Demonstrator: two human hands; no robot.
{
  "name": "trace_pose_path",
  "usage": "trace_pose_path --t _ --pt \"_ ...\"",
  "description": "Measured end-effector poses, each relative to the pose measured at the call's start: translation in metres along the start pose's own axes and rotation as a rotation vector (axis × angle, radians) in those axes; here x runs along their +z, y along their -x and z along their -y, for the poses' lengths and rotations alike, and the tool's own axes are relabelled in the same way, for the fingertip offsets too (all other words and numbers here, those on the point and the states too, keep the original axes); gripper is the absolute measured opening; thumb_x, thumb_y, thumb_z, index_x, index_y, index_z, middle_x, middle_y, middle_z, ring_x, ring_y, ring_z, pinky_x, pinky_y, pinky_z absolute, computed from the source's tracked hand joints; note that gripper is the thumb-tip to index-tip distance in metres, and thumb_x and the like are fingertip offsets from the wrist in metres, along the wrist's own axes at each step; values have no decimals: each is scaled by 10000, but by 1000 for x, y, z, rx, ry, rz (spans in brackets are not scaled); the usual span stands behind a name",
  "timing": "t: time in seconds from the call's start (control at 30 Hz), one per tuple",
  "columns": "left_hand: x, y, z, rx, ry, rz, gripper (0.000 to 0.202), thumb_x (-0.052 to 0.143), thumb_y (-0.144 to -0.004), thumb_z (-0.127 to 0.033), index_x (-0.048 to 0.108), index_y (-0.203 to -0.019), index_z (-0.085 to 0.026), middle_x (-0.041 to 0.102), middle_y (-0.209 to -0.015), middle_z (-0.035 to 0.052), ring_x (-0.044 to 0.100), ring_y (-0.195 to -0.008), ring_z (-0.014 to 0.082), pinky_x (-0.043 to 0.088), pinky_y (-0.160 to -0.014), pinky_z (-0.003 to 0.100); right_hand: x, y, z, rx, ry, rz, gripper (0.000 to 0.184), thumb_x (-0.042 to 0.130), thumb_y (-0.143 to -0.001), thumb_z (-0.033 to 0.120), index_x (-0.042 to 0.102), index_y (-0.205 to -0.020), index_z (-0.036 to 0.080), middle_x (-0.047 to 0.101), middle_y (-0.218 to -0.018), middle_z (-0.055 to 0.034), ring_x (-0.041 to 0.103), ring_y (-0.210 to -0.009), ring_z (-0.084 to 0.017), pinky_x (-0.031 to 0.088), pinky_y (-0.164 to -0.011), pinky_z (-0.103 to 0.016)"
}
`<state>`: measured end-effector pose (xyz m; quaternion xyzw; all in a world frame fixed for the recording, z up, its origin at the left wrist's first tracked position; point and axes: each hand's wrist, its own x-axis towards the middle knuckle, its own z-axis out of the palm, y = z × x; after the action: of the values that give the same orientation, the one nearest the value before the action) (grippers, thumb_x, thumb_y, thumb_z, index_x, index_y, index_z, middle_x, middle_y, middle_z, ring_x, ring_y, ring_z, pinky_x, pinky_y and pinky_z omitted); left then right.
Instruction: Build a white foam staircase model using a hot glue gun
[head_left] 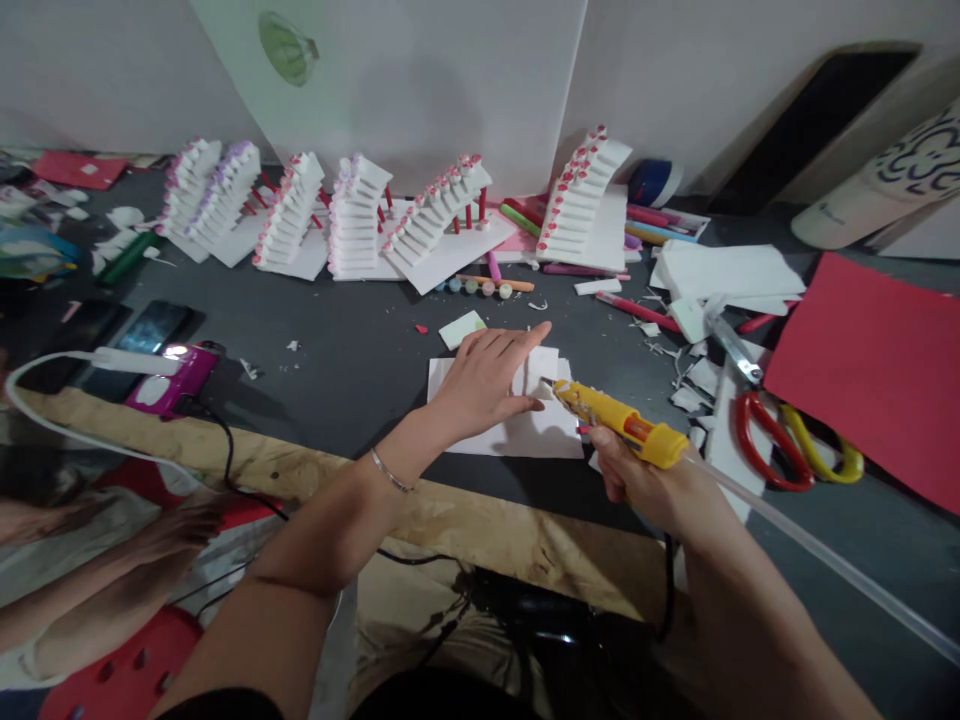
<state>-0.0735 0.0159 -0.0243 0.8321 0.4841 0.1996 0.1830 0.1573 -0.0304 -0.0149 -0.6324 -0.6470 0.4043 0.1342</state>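
My right hand (637, 475) is wrapped round a yellow hot glue gun (622, 425), with a long clear glue stick (817, 555) running out of its back. The nozzle touches or nearly touches a small white card piece (541, 368). My left hand (484, 380) holds that piece between thumb and forefinger, the other fingers stretched out flat over it. Part of the piece is hidden by the fingers. Beneath lies a larger white card sheet (517, 440) on the dark table. A small pale green-and-white block (462, 329) sits just beyond my left hand.
Several white model staircases (585, 195) with red or purple trim stand along the back wall. Scissors (776, 440), red card (870, 370), white cards (727, 275) and scraps lie right. A magenta power box (172, 380) is left. Another person's arms (112, 580) show lower left.
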Motion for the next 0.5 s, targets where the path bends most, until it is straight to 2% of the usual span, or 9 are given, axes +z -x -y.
trace_pose_path --t 0.13,0.33,0.5 --pt "-1 0 1 -19 0 -4 822 573 -859 -656 326 -1514 -225 577 -1394 127 495 -1293 297 305 -1110 471 -2 3 2 17 -1 7 713 421 -750 860 500 -385 251 554 -413 -55 553 -401 -158 414 -388 -272" --pt "0 -1 4 -40 -13 -32 860 632 -830 -635 324 -1511 -210 579 -1393 126 494 -1293 295 311 -1109 467 -4 3 3 -55 -10 21 720 404 -785 834 473 -373 248 523 -385 -41 526 -382 -144 416 -409 -268" --pt "2 0 -1 25 -41 -36 823 632 -858 -581 315 -1517 -205 589 -1372 137 497 -1288 294 320 -1098 469 0 -4 -5 -71 -23 -65 666 434 -833 779 500 -446 241 547 -415 -20 547 -419 -145 426 -473 -269"
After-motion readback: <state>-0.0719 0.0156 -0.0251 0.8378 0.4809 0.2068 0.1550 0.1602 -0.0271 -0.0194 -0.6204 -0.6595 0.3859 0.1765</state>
